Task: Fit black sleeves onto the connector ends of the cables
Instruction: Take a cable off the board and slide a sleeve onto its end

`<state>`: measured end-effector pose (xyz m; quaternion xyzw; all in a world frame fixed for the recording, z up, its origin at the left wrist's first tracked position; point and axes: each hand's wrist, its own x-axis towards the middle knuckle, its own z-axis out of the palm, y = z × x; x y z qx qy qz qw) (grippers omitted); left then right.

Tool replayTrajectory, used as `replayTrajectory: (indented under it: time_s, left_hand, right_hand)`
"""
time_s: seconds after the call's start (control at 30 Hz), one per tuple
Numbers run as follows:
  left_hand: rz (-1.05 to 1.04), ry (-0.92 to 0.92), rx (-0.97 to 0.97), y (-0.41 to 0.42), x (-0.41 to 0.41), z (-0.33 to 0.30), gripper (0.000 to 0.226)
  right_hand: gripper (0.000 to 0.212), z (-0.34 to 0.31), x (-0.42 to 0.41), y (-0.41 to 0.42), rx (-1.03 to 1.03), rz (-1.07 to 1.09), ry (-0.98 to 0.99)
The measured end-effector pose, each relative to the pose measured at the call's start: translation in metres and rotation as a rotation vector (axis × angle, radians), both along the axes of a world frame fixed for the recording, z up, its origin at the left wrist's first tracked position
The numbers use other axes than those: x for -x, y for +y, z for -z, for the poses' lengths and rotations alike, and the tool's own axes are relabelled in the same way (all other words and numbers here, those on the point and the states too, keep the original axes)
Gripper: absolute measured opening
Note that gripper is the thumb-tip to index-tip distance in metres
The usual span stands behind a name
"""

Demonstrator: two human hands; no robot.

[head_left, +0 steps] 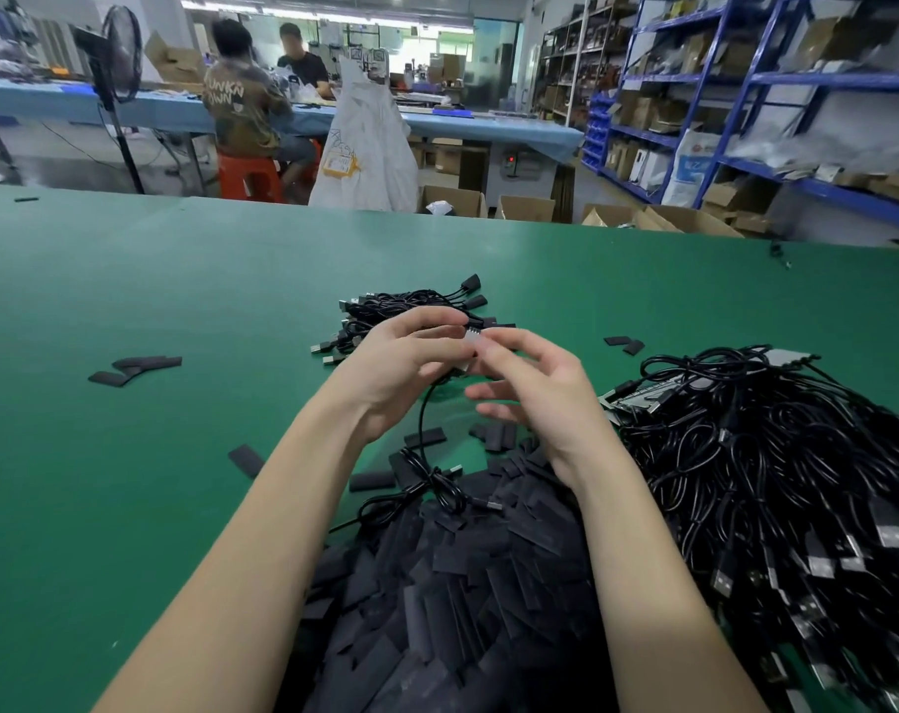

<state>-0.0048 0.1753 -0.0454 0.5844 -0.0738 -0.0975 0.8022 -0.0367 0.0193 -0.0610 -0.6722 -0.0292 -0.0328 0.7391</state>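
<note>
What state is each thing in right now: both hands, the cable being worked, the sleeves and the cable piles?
left hand: pinches the connector.
right hand: pinches the connector from the other side.
connector: held between both hands above the table; sleeve fit unclear.
held cable: hangs down, tail lying on the sleeve pile.
sleeve pile: loose heap.
far cable bundle: lying beyond the hands.
right cable heap: tangled.

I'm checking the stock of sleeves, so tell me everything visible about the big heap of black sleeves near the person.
The heap of black sleeves is a loose mound of flat, matte, rectangular pieces, seemingly soft tubing, lying at all angles on the green table. A coiled black cable rests on its far edge; both forearms pass above it.
</note>
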Motion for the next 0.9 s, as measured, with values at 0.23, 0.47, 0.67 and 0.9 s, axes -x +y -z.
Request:
replayTrajectory:
  time_s: [0.23,0.47,0.67,0.9]
  left_hand:
    - [-0.118,-0.396,-0.504,-0.011,0.011,-0.005,0.017]
    - [-0.151,-0.503,-0.588,-0.011,0.01,-0.002,0.01]
    - [0.038,-0.416,-0.657,-0.002,0.007,0.0,0.018]
    - [0.211,-0.152,-0.317,0.002,0.009,-0.002,0.013]
  right_hand:
    - [0.021,-0.004,0.001,-0.004,0.004,0.124,0.049]
    - [0.009,-0.008,0.002,-0.015,0.016,0.098,0.069]
    - [0.005,-0.009,0.003,-0.02,-0.023,0.037,0.015]
    - [0.004,-0.007,0.007,-0.027,-0.036,-0.01,-0.012]
